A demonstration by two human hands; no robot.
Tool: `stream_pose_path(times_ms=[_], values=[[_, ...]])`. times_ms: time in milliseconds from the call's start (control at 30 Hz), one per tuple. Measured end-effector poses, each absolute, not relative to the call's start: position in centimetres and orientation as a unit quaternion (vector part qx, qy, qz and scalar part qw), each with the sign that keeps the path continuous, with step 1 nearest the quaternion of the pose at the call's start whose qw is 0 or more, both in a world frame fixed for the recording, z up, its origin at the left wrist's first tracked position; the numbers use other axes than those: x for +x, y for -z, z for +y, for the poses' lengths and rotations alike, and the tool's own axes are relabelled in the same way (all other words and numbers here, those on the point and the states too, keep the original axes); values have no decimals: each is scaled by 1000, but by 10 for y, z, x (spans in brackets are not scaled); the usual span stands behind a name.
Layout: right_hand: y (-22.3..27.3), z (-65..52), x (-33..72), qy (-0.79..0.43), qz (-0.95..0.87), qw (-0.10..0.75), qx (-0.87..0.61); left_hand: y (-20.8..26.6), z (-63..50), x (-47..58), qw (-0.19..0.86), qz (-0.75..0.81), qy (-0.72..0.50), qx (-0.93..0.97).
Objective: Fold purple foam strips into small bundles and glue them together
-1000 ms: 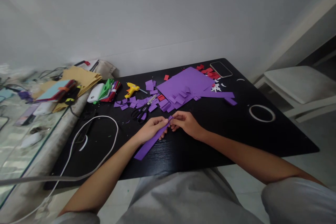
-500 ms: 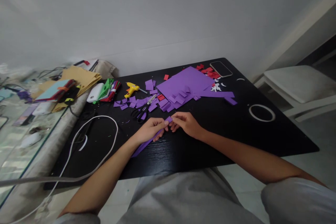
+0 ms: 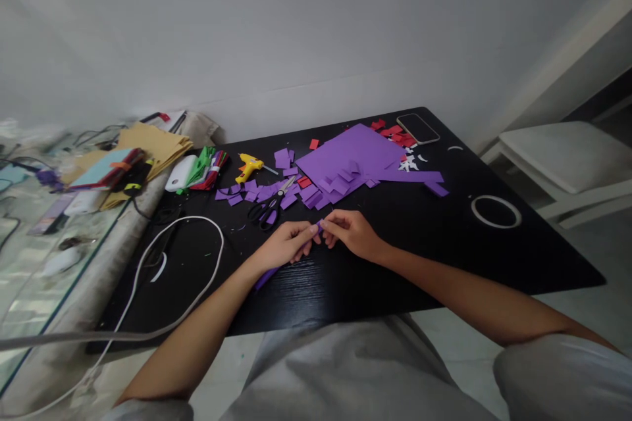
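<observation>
Purple paper strip (image 3: 266,278), flat and narrow, is pinched between thumb and fingers by left hand (image 3: 286,243) and right hand (image 3: 354,235), above black wood-grained tabletop (image 3: 429,230).

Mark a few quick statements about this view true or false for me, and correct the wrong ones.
1. The left hand and right hand are both at the purple strip. True.
2. The scissors are in the right hand. False: the scissors lie on the black table.
3. Small purple pieces overlap the large purple sheet. True.
4. The phone lies left of the yellow glue gun. False: the phone lies to its right.
</observation>
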State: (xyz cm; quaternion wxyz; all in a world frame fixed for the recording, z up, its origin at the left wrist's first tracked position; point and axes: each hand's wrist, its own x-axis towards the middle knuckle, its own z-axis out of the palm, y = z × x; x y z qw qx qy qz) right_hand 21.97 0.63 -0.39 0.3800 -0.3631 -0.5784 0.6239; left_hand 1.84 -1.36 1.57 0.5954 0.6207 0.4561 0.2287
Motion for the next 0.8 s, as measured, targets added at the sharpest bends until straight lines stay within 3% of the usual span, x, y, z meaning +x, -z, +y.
stream_pose_path(times_ms=[533, 800], values=[[7, 6, 220, -628, -583, 378, -349, -16, -12, 16, 605, 455, -243, 606], [5, 4, 219, -609, -607, 374, -348, -17, -13, 21, 605, 449, -305, 582]])
